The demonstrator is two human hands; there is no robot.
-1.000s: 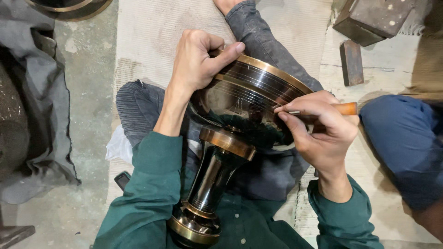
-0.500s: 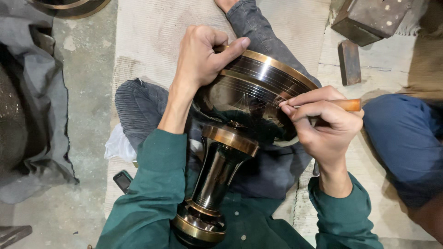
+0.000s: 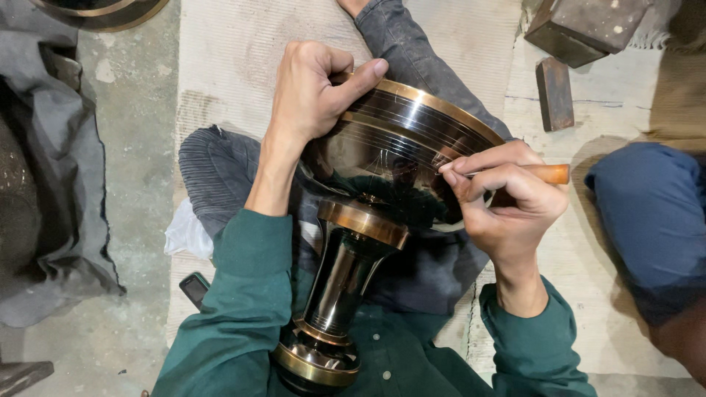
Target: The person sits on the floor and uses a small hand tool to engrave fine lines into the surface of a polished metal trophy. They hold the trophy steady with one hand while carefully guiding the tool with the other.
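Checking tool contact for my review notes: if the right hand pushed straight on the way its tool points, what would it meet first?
The right hand aims its wooden-handled tool leftward, so it would most likely meet the dark wall of the bowl first; the tip looks at or touching it, though depth is unclear.

Grey concrete floor, stained, at left. A pale woven mat covers the middle and right. Dark grey cloth lies crumpled at the left edge. Two metal blocks rest on the mat at upper right.

One head-worn camera looks steeply down, close over the lap, floor filling the frame's upper part.
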